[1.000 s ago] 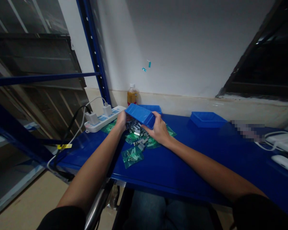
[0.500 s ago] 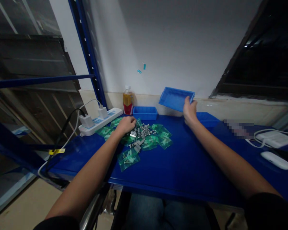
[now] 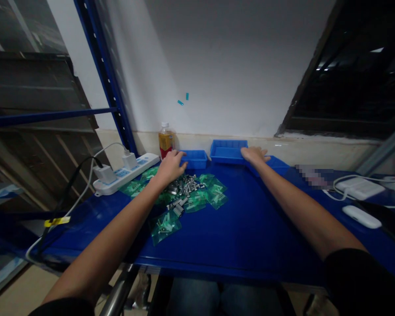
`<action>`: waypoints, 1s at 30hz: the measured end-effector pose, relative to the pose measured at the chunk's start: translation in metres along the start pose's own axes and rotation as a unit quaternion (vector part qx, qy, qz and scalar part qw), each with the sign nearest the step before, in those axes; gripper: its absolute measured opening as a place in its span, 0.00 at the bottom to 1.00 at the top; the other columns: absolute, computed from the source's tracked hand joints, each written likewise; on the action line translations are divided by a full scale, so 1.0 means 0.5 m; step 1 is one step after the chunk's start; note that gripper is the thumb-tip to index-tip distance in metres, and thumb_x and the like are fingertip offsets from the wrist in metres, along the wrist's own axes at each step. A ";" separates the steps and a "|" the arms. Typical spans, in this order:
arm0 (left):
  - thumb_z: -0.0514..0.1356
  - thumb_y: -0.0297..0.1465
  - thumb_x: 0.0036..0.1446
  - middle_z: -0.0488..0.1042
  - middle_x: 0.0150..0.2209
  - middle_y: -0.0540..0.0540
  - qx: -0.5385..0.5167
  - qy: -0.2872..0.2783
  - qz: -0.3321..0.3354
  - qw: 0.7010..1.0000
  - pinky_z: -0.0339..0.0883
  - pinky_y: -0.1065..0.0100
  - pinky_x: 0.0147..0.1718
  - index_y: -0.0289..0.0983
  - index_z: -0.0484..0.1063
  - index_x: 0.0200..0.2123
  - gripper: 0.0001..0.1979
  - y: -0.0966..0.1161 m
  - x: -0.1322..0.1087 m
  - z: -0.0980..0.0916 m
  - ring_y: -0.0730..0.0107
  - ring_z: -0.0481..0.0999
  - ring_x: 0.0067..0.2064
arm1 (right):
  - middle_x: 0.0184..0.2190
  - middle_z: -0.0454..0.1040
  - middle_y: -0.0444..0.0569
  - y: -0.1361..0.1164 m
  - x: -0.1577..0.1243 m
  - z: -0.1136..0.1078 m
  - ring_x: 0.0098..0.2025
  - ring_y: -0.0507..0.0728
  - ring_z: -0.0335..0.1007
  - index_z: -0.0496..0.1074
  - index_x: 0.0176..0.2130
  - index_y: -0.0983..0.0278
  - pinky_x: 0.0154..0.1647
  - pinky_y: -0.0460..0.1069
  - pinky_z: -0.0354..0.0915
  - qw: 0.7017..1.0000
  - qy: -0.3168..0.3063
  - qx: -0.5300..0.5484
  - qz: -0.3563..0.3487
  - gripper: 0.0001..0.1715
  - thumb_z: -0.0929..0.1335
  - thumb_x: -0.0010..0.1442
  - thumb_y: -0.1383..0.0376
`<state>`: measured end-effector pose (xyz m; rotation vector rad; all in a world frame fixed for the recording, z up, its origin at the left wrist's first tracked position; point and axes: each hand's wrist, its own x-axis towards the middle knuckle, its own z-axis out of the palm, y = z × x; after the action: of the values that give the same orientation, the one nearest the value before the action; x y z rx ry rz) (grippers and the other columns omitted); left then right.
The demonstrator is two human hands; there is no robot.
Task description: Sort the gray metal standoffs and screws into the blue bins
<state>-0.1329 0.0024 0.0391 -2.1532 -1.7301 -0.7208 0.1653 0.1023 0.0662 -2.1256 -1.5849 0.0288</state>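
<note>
My left hand point(image 3: 173, 166) is over the near-left corner of a small blue tray point(image 3: 197, 163), above the back of the parts pile, with its fingers apart and nothing in them. Below it lies a heap of small metal parts point(image 3: 188, 186), like screws and cylinders, among several green plastic bags point(image 3: 166, 227) of small parts. My right hand point(image 3: 255, 155) is at the right end of a second blue tray point(image 3: 228, 151) near the wall. Its fingers are spread, and its thumb side overlaps the tray's rim. Partly behind this wrist is a third blue tray point(image 3: 278, 164).
A white power strip point(image 3: 128, 173) with plugged-in chargers and a bottle of amber liquid point(image 3: 166, 140) stand at the back left of the blue table point(image 3: 243, 228). On the right lie a white case point(image 3: 362, 217), a white charger point(image 3: 360, 188) and cables. A blue rack post point(image 3: 102, 74) rises at left.
The tray at my right hand has come down and level between the other two, and the fingers have spread. My left hand has lifted off the parts toward the left tray.
</note>
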 end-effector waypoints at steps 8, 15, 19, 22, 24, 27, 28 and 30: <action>0.55 0.35 0.56 0.68 0.53 0.40 -0.019 -0.133 0.060 0.989 0.60 0.61 0.52 0.39 0.63 0.54 0.22 0.037 0.080 0.051 0.57 0.66 0.54 | 0.52 0.65 0.61 0.009 0.008 0.031 0.57 0.72 0.51 0.73 0.46 0.67 0.51 0.67 0.51 0.999 0.000 -0.023 0.030 0.26 0.63 0.52 0.56; 0.58 0.36 0.54 0.65 0.57 0.38 -0.021 -0.180 0.060 0.982 0.60 0.63 0.52 0.37 0.60 0.56 0.27 0.072 0.126 0.096 0.55 0.66 0.57 | 0.53 0.62 0.60 0.016 0.006 0.046 0.58 0.71 0.51 0.72 0.46 0.66 0.51 0.66 0.53 0.998 -0.003 -0.068 0.010 0.24 0.66 0.52 0.58; 0.57 0.37 0.55 0.66 0.56 0.38 -0.017 -0.184 0.052 0.981 0.61 0.58 0.51 0.39 0.61 0.56 0.25 0.091 0.132 0.105 0.52 0.66 0.56 | 0.55 0.58 0.63 0.018 0.010 0.047 0.54 0.69 0.60 0.70 0.48 0.68 0.47 0.61 0.62 0.998 -0.028 -0.050 0.013 0.25 0.66 0.52 0.59; 0.57 0.39 0.54 0.66 0.56 0.39 -0.022 -0.179 0.053 0.982 0.61 0.55 0.50 0.40 0.60 0.56 0.26 0.100 0.136 0.105 0.51 0.66 0.56 | 0.54 0.60 0.66 0.027 0.022 0.034 0.50 0.67 0.65 0.63 0.54 0.71 0.44 0.56 0.65 0.999 -0.036 -0.033 0.004 0.32 0.65 0.53 0.59; 0.58 0.40 0.54 0.67 0.56 0.40 -0.026 -0.178 0.053 0.982 0.60 0.54 0.50 0.41 0.60 0.55 0.26 0.105 0.139 0.104 0.51 0.67 0.55 | 0.52 0.63 0.67 0.040 0.028 0.022 0.51 0.66 0.66 0.59 0.57 0.73 0.44 0.54 0.65 0.999 -0.038 -0.026 -0.009 0.36 0.64 0.55 0.57; 0.59 0.42 0.53 0.68 0.55 0.41 -0.036 -0.177 0.062 0.982 0.60 0.54 0.50 0.41 0.59 0.55 0.28 0.112 0.144 0.106 0.52 0.67 0.55 | 0.50 0.67 0.67 0.067 0.026 0.011 0.51 0.68 0.66 0.64 0.54 0.74 0.45 0.54 0.64 0.998 -0.052 -0.027 -0.030 0.36 0.64 0.55 0.51; 0.58 0.43 0.53 0.68 0.55 0.41 -0.040 -0.175 0.067 0.981 0.60 0.54 0.50 0.41 0.58 0.56 0.29 0.114 0.146 0.108 0.53 0.67 0.55 | 0.49 0.69 0.66 0.077 0.022 0.011 0.51 0.68 0.66 0.67 0.51 0.73 0.45 0.54 0.64 0.997 -0.060 -0.030 -0.037 0.35 0.64 0.55 0.49; 0.58 0.44 0.54 0.67 0.56 0.41 -0.045 -0.170 0.078 0.981 0.60 0.55 0.50 0.42 0.55 0.58 0.31 0.120 0.150 0.113 0.53 0.66 0.56 | 0.46 0.72 0.64 0.092 0.014 0.015 0.50 0.68 0.67 0.72 0.45 0.69 0.45 0.54 0.64 0.995 -0.075 -0.035 -0.052 0.31 0.64 0.54 0.47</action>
<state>-0.0519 0.0789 0.0378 -2.5631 -1.6802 -0.4152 0.2067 0.1017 0.0433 -2.1329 -1.8070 0.1015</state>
